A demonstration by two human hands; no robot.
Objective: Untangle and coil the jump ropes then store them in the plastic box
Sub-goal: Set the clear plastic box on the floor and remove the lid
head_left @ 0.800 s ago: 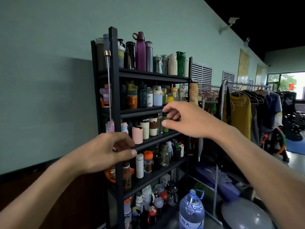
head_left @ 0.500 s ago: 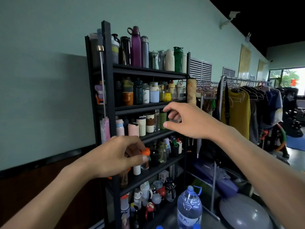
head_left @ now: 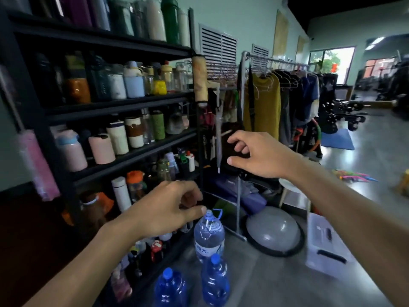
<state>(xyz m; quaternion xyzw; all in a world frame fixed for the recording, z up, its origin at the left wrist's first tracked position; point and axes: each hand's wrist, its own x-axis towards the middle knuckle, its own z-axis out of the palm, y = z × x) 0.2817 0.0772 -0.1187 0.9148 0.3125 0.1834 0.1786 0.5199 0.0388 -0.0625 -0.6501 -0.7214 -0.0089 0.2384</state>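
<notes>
Raised before the black shelf of bottles, both hands are held empty: the left hand loosely curled, the right hand half spread.

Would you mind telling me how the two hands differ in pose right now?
The left hand is lower and nearer the camera, fingers curled with thumb against them; the right hand is higher and farther out, fingers spread open. The left hand hovers above a water bottle; the right fronts the clothes rack. Both appear empty.
</notes>
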